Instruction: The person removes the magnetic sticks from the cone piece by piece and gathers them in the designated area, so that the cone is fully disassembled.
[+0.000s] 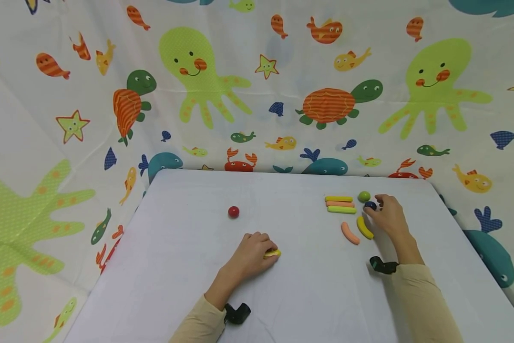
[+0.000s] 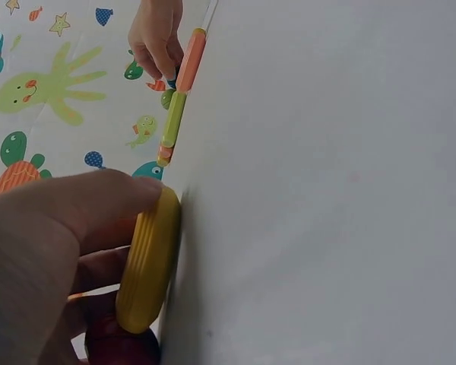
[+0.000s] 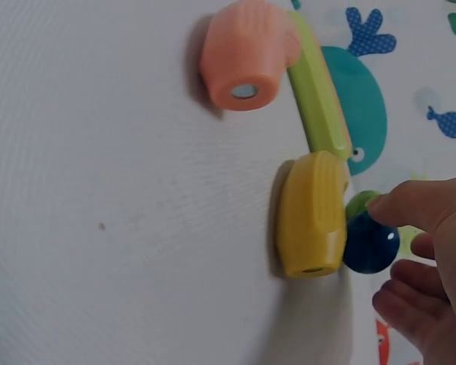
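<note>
My left hand [image 1: 250, 256] rests low over the front middle of the table and pinches a yellow rod-shaped piece [image 1: 272, 254]. In the left wrist view this yellow piece [image 2: 150, 262] has grooves along its side, with the thumb on one end. On the right, the fingers of my right hand [image 1: 391, 219] pinch a dark blue ball [image 1: 370, 206]. A green ball [image 1: 364, 196] sits just behind it. Nearer to me lie a curved yellow piece [image 1: 364, 227] and a curved salmon piece [image 1: 350, 233]; the right wrist view shows a metal disc in the salmon piece's end [image 3: 245, 91].
Left of the balls, a yellow stick [image 1: 338, 199], a salmon stick [image 1: 341, 204] and a lime stick [image 1: 342, 209] lie side by side. A red ball [image 1: 233, 212] stands alone beyond my left hand. Behind the white table [image 1: 175, 200] hangs a sea-animal curtain [image 1: 257, 95].
</note>
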`<action>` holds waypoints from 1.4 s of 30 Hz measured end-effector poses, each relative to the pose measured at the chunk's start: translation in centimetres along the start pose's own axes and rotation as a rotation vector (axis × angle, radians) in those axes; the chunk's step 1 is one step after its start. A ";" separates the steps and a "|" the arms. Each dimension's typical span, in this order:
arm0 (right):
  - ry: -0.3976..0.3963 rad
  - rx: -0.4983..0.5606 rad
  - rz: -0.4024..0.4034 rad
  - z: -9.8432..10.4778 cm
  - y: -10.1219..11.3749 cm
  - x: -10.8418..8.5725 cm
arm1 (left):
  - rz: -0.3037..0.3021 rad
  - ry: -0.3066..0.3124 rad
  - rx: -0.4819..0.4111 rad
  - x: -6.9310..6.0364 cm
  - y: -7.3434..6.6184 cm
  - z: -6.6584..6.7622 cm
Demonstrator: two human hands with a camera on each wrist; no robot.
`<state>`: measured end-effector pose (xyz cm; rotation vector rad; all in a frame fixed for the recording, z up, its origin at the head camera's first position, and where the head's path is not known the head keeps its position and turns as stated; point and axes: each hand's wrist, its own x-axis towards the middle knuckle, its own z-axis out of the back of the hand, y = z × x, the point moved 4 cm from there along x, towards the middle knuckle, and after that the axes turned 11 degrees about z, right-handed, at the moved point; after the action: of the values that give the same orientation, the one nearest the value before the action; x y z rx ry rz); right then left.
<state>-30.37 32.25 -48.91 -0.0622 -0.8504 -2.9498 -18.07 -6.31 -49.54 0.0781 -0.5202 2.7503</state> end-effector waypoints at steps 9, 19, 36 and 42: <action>-0.100 0.004 0.029 1.0 1.1 -0.5 | 0.018 0.019 -0.035 0.0 1.2 0.6; -0.147 0.017 0.046 1.6 3.8 -1.1 | 0.069 0.097 -0.094 0.0 2.9 1.6; -0.163 0.028 0.208 0.4 9.1 -3.1 | 0.123 0.164 -0.123 -0.1 4.0 2.4; -0.145 0.066 0.281 -0.4 10.7 -3.8 | 0.135 0.173 -0.167 0.1 3.9 2.2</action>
<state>-25.73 23.22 -43.81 -0.3644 -0.8743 -2.6778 -19.49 -10.51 -48.82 -0.2410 -0.7274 2.7952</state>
